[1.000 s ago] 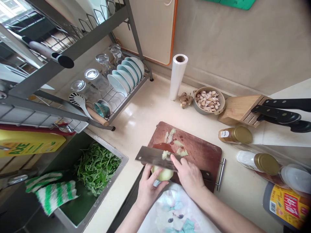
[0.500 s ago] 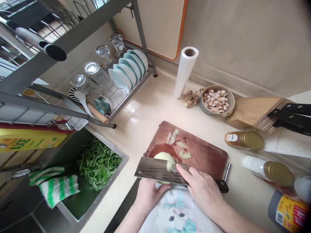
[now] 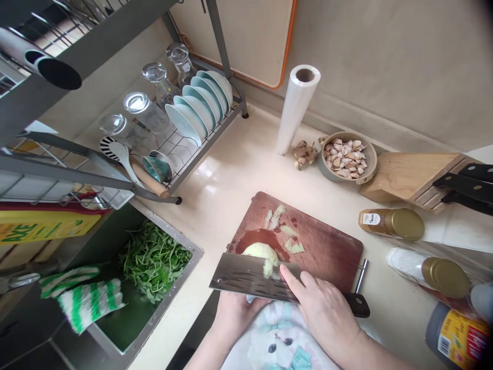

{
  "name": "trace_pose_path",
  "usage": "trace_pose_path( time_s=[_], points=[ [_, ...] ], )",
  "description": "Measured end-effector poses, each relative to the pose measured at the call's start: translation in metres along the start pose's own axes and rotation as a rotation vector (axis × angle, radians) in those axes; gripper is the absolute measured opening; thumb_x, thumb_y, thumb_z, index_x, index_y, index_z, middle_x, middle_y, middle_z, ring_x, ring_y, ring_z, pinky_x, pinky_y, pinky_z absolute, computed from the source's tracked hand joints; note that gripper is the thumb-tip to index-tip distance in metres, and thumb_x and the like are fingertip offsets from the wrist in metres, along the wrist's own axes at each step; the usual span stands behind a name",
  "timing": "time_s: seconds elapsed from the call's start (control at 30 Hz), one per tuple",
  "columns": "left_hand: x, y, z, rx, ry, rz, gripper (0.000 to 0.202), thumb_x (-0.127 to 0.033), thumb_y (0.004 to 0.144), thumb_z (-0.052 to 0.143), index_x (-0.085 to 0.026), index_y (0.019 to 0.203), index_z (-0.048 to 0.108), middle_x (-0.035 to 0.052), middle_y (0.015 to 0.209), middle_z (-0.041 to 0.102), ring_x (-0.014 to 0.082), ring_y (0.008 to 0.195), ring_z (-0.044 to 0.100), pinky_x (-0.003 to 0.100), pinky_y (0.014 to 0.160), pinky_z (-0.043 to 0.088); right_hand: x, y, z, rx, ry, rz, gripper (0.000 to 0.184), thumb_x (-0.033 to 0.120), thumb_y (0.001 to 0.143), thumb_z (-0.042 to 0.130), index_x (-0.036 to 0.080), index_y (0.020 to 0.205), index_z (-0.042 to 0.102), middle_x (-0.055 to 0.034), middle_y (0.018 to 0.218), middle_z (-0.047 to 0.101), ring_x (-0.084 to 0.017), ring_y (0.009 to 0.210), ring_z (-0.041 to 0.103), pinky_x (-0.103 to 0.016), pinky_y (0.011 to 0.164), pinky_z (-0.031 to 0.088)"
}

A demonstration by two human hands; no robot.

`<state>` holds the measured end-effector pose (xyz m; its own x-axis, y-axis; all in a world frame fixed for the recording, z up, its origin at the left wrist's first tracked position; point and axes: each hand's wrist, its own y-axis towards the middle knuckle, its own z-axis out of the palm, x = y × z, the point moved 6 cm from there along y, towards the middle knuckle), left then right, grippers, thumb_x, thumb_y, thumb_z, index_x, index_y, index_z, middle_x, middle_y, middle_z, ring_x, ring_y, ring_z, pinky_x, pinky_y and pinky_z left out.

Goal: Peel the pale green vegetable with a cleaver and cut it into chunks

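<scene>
A dark-bladed cleaver (image 3: pixel 246 277) lies across the near edge of the brown cutting board (image 3: pixel 327 246), its broad face turned up. My right hand (image 3: pixel 325 313) is closed round it, index finger stretched along the blade; the black handle end sticks out to the right. Small pale bits (image 3: pixel 269 267) cling to the blade. Just behind it shows a pale yellow-green rounded vegetable (image 3: pixel 260 251), partly covered; its exact kind I cannot tell. My left hand (image 3: pixel 236 313) is under the blade's near edge, its fingers hidden. Pale green peelings (image 3: pixel 275 217) are scattered farther back on the board.
Left is a sink rim (image 3: pixel 198 255) with leafy greens (image 3: pixel 154 262) and a striped cloth (image 3: pixel 90 303). Above stands a dish rack (image 3: pixel 208 154) with bowls and glasses. Behind the board are a plastic roll (image 3: pixel 295 110), ginger (image 3: pixel 305 154), garlic (image 3: pixel 344 158), a knife block (image 3: pixel 408 174); jars (image 3: pixel 406 223) at right.
The cleaver has moved slightly toward me and its blade face shows more. My right hand has shifted a little nearer with it. The view has shifted slightly.
</scene>
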<state>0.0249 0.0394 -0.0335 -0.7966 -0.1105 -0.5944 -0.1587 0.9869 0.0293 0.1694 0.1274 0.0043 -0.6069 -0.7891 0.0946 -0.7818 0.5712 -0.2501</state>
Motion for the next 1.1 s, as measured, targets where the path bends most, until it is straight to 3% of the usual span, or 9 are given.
trace_pose_path(
  time_s=[0.23, 0.43, 0.7, 0.9, 1.1],
  points=[
    [-0.001, 0.001, 0.0, 0.022, -0.013, -0.024, 0.029, -0.041, 0.075, 0.065, -0.024, 0.099, 0.066, 0.0046, 0.096, 0.07, 0.0246, 0.091, 0.066, 0.038, 0.077, 0.056, 0.003, 0.006, 0.0, 0.057, 0.036, 0.044, 0.061, 0.004, 0.073, 0.055, 0.026, 0.129, 0.048, 0.0006, 0.073, 0.06, -0.015, 0.057, 0.06, -0.028, 0.054, 0.039],
    [0.004, -0.004, 0.001, -0.037, 0.071, -0.045, 0.032, -0.046, 0.073, 0.065, -0.021, 0.094, 0.067, 0.0084, 0.092, 0.069, 0.0254, 0.084, 0.066, 0.038, 0.071, 0.056, 0.003, 0.014, 0.001, 0.108, 0.076, 0.065, 0.061, 0.002, 0.074, 0.053, 0.026, 0.13, 0.047, -0.0008, 0.077, 0.062, -0.016, 0.061, 0.062, -0.027, 0.054, 0.039],
    [0.005, -0.005, 0.001, -0.03, 0.066, -0.07, 0.037, -0.048, 0.072, 0.065, -0.021, 0.098, 0.064, 0.0116, 0.103, 0.06, 0.0278, 0.097, 0.059, 0.04, 0.073, 0.055, 0.003, 0.025, -0.001, 0.183, 0.101, 0.077, 0.058, 0.004, 0.077, 0.05, 0.029, 0.129, 0.047, -0.0007, 0.08, 0.065, -0.014, 0.062, 0.063, -0.026, 0.052, 0.034],
    [0.002, 0.001, -0.003, -0.021, 0.045, -0.05, 0.053, -0.046, 0.072, 0.066, -0.024, 0.119, 0.054, 0.0133, 0.118, 0.052, 0.0289, 0.108, 0.054, 0.041, 0.081, 0.054, -0.007, 0.039, 0.003, 0.228, 0.154, 0.075, 0.055, 0.006, 0.078, 0.048, 0.027, 0.128, 0.049, -0.0025, 0.083, 0.066, -0.015, 0.065, 0.064, -0.026, 0.052, 0.035],
    [0.004, -0.002, 0.0, -0.005, 0.029, -0.087, 0.039, -0.047, 0.072, 0.066, -0.022, 0.102, 0.061, 0.0104, 0.101, 0.058, 0.0247, 0.093, 0.059, 0.035, 0.071, 0.056, -0.015, 0.024, -0.005, 0.286, 0.223, 0.058, 0.062, 0.007, 0.075, 0.051, 0.032, 0.131, 0.045, -0.0003, 0.084, 0.066, -0.017, 0.065, 0.065, -0.026, 0.054, 0.038]
  ],
)
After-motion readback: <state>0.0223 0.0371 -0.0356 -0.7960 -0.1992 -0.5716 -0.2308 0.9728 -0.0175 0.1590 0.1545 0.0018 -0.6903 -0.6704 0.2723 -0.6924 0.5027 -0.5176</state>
